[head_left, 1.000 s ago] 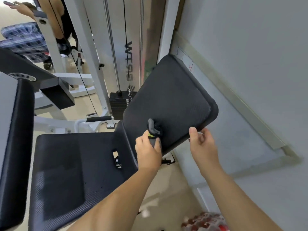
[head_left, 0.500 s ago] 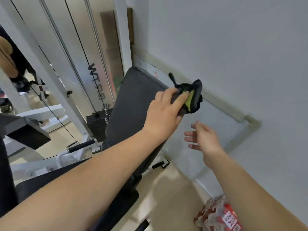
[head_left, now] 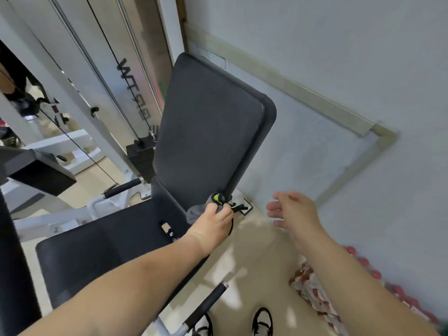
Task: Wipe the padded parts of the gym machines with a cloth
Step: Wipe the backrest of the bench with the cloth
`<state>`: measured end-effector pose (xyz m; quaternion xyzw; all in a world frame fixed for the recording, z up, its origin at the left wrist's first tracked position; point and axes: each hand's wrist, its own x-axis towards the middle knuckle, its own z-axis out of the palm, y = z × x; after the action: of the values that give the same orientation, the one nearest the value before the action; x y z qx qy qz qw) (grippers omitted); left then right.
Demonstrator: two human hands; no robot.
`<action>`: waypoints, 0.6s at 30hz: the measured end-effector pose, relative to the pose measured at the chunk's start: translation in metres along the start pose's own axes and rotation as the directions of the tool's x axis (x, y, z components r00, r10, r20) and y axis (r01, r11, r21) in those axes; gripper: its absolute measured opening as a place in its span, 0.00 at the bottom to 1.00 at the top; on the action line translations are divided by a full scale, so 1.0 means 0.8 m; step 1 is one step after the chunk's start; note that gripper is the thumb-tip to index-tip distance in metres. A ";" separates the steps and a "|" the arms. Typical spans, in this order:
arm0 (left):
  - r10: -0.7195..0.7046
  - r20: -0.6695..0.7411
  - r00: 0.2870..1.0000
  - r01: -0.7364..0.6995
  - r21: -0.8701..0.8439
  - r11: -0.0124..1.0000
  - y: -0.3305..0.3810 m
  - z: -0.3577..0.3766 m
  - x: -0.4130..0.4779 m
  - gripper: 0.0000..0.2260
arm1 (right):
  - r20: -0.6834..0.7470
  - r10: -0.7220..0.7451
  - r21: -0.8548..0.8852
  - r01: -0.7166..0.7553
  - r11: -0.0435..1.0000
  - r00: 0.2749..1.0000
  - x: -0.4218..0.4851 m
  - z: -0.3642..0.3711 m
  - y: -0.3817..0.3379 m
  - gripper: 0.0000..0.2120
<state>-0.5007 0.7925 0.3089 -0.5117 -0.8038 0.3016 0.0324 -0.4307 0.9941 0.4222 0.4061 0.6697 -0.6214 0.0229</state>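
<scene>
A black padded backrest [head_left: 208,127] stands tilted up above the black padded seat [head_left: 101,248] of a white gym machine. My left hand [head_left: 212,224] is shut on a grey cloth with a yellow-green patch [head_left: 213,202]. It presses the cloth against the backrest's lower right corner. My right hand [head_left: 294,215] hovers to the right of the pad over the floor, fingers spread, holding nothing.
A weight stack [head_left: 140,161] with cables stands behind the backrest. A grey wall [head_left: 339,69] runs close on the right. Another black pad [head_left: 14,275] is at the left edge. A shrink-wrapped pack of bottles [head_left: 322,294] lies on the floor. A foam-covered handle [head_left: 206,306] sticks out below the seat.
My left hand has dragged the cloth from the backrest's upper right edge down to its lower right corner. My right hand has stayed off the pad, open.
</scene>
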 end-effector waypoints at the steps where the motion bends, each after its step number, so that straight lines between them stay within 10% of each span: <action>1: 0.018 0.022 1.000 -0.018 -0.017 1.000 0.001 -0.002 -0.004 0.10 | 0.027 0.019 -0.020 -0.019 1.000 0.999 -0.005 0.009 0.008 0.07; 6: -0.175 -0.493 0.852 0.095 -0.182 0.979 -0.083 -0.094 0.001 0.13 | 0.006 -0.055 -0.020 0.055 0.998 0.998 -0.020 0.053 -0.003 0.13; 9: -0.253 -0.552 0.794 0.147 -0.230 0.962 -0.104 -0.109 0.019 0.21 | -0.029 -0.127 0.072 0.129 0.989 0.991 -0.014 0.066 -0.029 0.15; 14: -0.066 -0.228 0.971 0.029 -0.160 0.987 -0.036 -0.017 -0.012 0.19 | -0.016 -0.028 -0.075 0.027 0.997 0.999 -0.005 0.061 -0.017 0.22; 18: -0.007 0.185 0.983 0.052 -0.243 0.969 0.003 0.009 -0.057 0.18 | 0.071 -0.011 -0.123 0.020 0.992 0.997 -0.012 0.044 -0.018 0.11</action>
<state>-0.4797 0.7513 0.3135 -0.4698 -0.8422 0.2446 -0.1010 -0.4492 0.9610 0.4308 0.3764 0.7088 -0.5928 0.0666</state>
